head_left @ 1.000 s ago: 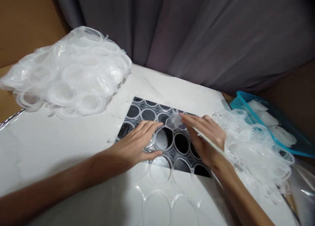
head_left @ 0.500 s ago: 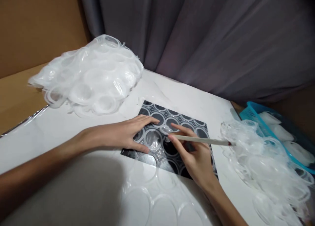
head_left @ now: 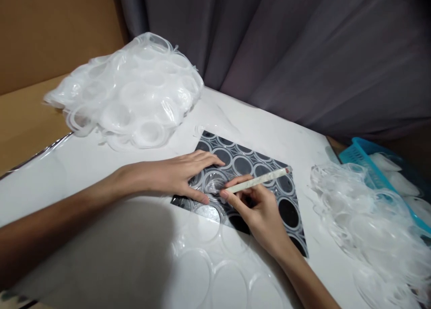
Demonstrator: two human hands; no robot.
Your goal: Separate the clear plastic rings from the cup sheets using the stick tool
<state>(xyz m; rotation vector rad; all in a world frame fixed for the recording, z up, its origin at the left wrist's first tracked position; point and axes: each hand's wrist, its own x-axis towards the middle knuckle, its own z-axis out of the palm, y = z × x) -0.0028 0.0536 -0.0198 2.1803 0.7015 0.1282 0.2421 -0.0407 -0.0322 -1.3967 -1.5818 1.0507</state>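
A clear plastic sheet with round cut-outs (head_left: 193, 273) lies partly over a dark board (head_left: 289, 212), and pale rings show across the board. My left hand (head_left: 190, 172) rests on the board's left side with fingers spread, holding nothing. In my right hand (head_left: 257, 205) a slim pale stick with a reddish end (head_left: 259, 179) is pinched, slanting up to the right. Its other end is hidden at my fingertips. Just by those fingertips, a small clear plastic disc (head_left: 214, 183) sits over one ring; whether my fingers touch it I cannot tell.
A heap of ringed clear plastic sheets (head_left: 134, 93) stands at the back left. Plastic scraps (head_left: 363, 214) pile up on the right, beside a blue basket (head_left: 358, 154) with whitish packets. A grey curtain (head_left: 269, 44) hangs behind the white table (head_left: 259, 118).
My right hand has moved left and the clear disc has shifted from the board's middle to a ring nearer my left hand. The stick's red end has tilted up. The whole view has shifted slightly.
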